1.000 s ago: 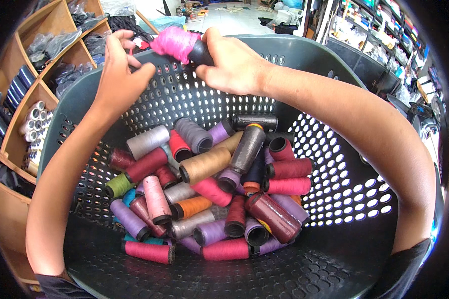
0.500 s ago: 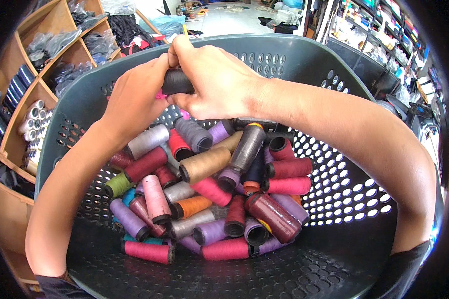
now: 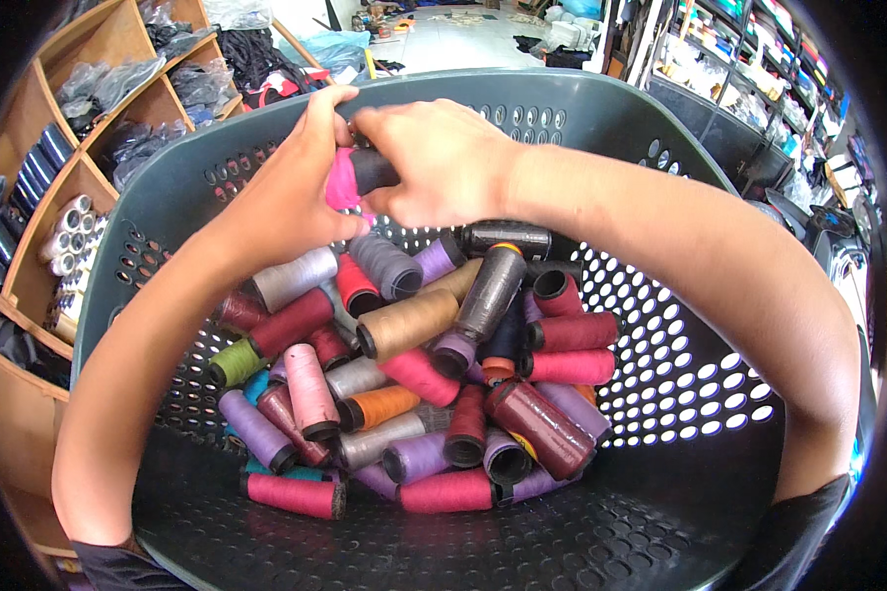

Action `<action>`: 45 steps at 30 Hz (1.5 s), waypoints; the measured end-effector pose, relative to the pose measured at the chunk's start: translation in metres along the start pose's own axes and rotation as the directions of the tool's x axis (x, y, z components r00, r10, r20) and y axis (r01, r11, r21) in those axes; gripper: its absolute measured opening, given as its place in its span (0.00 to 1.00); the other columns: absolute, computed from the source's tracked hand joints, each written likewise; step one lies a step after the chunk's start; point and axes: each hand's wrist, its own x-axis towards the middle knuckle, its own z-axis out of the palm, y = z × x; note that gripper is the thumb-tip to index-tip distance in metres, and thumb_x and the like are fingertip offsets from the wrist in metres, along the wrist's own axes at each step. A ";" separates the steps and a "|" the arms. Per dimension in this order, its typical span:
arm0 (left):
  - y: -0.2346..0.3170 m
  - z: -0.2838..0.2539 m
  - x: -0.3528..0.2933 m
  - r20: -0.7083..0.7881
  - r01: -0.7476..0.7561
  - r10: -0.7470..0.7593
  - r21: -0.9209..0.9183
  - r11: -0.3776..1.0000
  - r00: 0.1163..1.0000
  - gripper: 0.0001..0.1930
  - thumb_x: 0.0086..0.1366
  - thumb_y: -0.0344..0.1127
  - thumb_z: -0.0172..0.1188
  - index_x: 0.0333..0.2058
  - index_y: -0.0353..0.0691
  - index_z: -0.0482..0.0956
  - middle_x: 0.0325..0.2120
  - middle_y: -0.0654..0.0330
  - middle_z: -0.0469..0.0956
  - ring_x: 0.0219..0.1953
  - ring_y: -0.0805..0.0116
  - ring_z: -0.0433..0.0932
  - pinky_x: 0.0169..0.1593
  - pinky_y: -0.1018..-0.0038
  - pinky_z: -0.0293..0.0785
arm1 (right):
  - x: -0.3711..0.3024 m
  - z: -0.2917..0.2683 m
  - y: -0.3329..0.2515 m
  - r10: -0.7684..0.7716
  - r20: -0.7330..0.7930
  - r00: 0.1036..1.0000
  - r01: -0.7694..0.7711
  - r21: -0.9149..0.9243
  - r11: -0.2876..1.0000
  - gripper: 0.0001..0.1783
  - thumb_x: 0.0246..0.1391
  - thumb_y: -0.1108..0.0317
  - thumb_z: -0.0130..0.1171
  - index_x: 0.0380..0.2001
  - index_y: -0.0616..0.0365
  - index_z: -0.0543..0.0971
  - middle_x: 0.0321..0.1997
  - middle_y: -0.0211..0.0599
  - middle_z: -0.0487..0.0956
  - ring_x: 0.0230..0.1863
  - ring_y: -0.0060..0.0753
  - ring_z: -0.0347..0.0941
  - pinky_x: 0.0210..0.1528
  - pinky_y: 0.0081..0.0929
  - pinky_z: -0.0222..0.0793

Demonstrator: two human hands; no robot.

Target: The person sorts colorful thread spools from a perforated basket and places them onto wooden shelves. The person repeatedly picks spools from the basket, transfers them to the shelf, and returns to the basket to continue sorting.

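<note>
My right hand [image 3: 442,163] is closed round a black thread spool [image 3: 372,169] near the far rim of a dark basket. A bright pink piece [image 3: 342,182] covers the spool's left end; I cannot tell whether it is thread or cloth. My left hand [image 3: 291,192] is beside that pink end, thumb and fingers spread apart around it. Below both hands lies a heap of thread spools, among them a tan one [image 3: 407,323], a pale pink one [image 3: 310,389], a wrapped maroon one [image 3: 542,428] and a green one [image 3: 235,364].
The perforated dark green-grey basket [image 3: 700,512] surrounds the heap. Wooden shelves [image 3: 30,212] with bagged goods and white rolls stand at the left. Packed dark racks [image 3: 729,89] line the right. A pale floor [image 3: 453,39] extends beyond the basket.
My left hand's fingers have spread from their closed hold, uncovering more of the pink piece. My right hand has shifted slightly right with the black spool. The heap looks unchanged.
</note>
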 end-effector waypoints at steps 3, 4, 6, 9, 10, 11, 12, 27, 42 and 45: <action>0.003 -0.012 0.004 0.077 0.123 -0.113 -0.146 0.981 0.991 0.61 0.36 0.24 0.78 0.67 0.43 0.47 0.57 0.53 0.58 0.49 0.63 0.73 0.55 0.66 0.72 | 0.000 -0.004 0.012 0.079 0.106 0.991 -0.091 0.120 0.989 0.28 0.45 0.56 0.67 0.47 0.61 0.78 0.39 0.53 0.83 0.45 0.53 0.80 0.52 0.42 0.73; 0.003 -0.018 0.007 0.075 0.151 -0.140 -0.177 0.972 0.987 0.60 0.36 0.26 0.78 0.66 0.41 0.47 0.57 0.51 0.59 0.50 0.62 0.73 0.57 0.65 0.71 | 0.000 -0.006 0.015 0.103 0.149 0.983 -0.126 0.155 0.980 0.27 0.44 0.56 0.68 0.48 0.58 0.80 0.39 0.52 0.83 0.45 0.53 0.80 0.52 0.41 0.73; -0.007 -0.031 0.010 0.074 0.206 -0.194 -0.238 0.949 0.978 0.59 0.37 0.30 0.79 0.65 0.38 0.48 0.58 0.45 0.61 0.53 0.58 0.72 0.59 0.65 0.69 | 0.007 -0.012 0.023 0.188 0.223 0.957 -0.240 0.236 0.942 0.33 0.43 0.50 0.68 0.51 0.57 0.79 0.46 0.50 0.83 0.53 0.46 0.78 0.57 0.39 0.70; -0.012 -0.044 0.015 0.062 0.269 -0.270 -0.436 0.859 0.961 0.52 0.47 0.37 0.78 0.65 0.35 0.52 0.57 0.48 0.66 0.56 0.62 0.71 0.62 0.66 0.66 | 0.017 -0.014 0.043 0.158 0.091 0.983 -0.182 0.409 0.894 0.39 0.47 0.48 0.68 0.56 0.65 0.74 0.50 0.52 0.80 0.56 0.46 0.75 0.62 0.35 0.66; -0.011 -0.044 0.016 0.069 0.305 -0.317 -0.520 0.797 0.946 0.50 0.49 0.39 0.77 0.65 0.35 0.53 0.57 0.49 0.67 0.57 0.62 0.71 0.63 0.66 0.65 | 0.018 -0.018 0.044 0.147 0.085 0.985 -0.170 0.497 0.851 0.38 0.49 0.49 0.67 0.57 0.64 0.73 0.52 0.52 0.80 0.57 0.45 0.74 0.63 0.35 0.64; -0.010 -0.043 0.015 0.035 0.277 -0.302 -0.510 0.814 0.953 0.45 0.54 0.47 0.74 0.63 0.34 0.58 0.55 0.51 0.71 0.57 0.65 0.70 0.62 0.67 0.65 | 0.020 -0.018 0.046 0.153 0.053 0.987 -0.159 0.506 0.848 0.37 0.49 0.50 0.67 0.57 0.65 0.73 0.52 0.51 0.80 0.57 0.44 0.75 0.63 0.34 0.65; -0.009 -0.043 0.015 0.047 0.290 -0.311 -0.515 0.806 0.949 0.44 0.55 0.50 0.72 0.63 0.35 0.59 0.55 0.52 0.71 0.58 0.65 0.70 0.61 0.68 0.65 | 0.024 -0.020 0.049 0.159 0.020 0.987 -0.147 0.514 0.845 0.37 0.50 0.51 0.67 0.56 0.66 0.73 0.52 0.51 0.80 0.57 0.43 0.75 0.63 0.34 0.65; 0.000 -0.032 0.008 0.612 0.509 -0.218 -0.353 0.785 0.760 0.19 0.62 0.41 0.66 0.47 0.35 0.79 0.41 0.58 0.81 0.40 0.74 0.80 0.48 0.74 0.75 | 0.001 -0.001 0.006 -0.411 -0.218 0.885 0.374 -0.191 0.908 0.17 0.46 0.67 0.63 0.40 0.58 0.72 0.38 0.42 0.77 0.45 0.47 0.76 0.45 0.40 0.72; -0.044 -0.044 -0.025 0.373 0.070 -0.823 0.894 0.442 0.429 0.19 0.45 0.40 0.71 0.38 0.40 0.86 0.41 0.49 0.84 0.45 0.56 0.83 0.48 0.65 0.80 | -0.011 0.021 0.003 -0.447 0.057 0.892 0.420 -0.468 0.778 0.12 0.53 0.67 0.52 0.41 0.56 0.73 0.40 0.35 0.74 0.45 0.36 0.77 0.48 0.36 0.72; -0.053 -0.041 -0.032 0.372 -0.017 -0.855 0.920 0.393 0.362 0.17 0.46 0.38 0.70 0.37 0.42 0.87 0.40 0.52 0.84 0.44 0.58 0.84 0.47 0.65 0.80 | -0.009 0.020 -0.002 -0.463 0.053 0.885 0.434 -0.454 0.778 0.12 0.53 0.67 0.52 0.41 0.56 0.73 0.39 0.36 0.75 0.43 0.37 0.78 0.46 0.36 0.74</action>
